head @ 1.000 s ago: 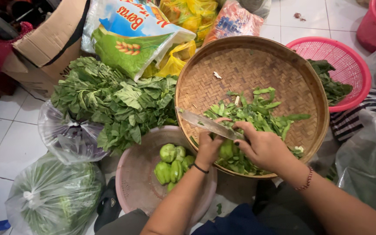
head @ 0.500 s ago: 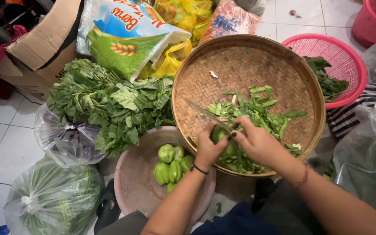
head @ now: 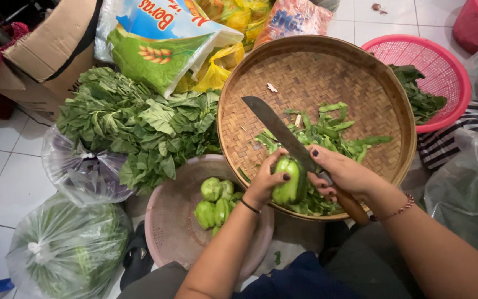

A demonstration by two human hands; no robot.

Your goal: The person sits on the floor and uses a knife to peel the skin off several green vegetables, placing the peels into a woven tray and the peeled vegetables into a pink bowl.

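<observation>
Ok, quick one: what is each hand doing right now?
Left hand: closed around a green squash, held over the woven tray.
Right hand: closed on the handle of a knife, blade against the squash.

Left hand (head: 265,182) fingers curled; right hand (head: 345,174) clenched

Chayote (head: 289,185): green, glossy, upright, over woven tray's near rim.
Knife (head: 294,147): long grey blade, brown wooden handle, edge against chayote.
</observation>
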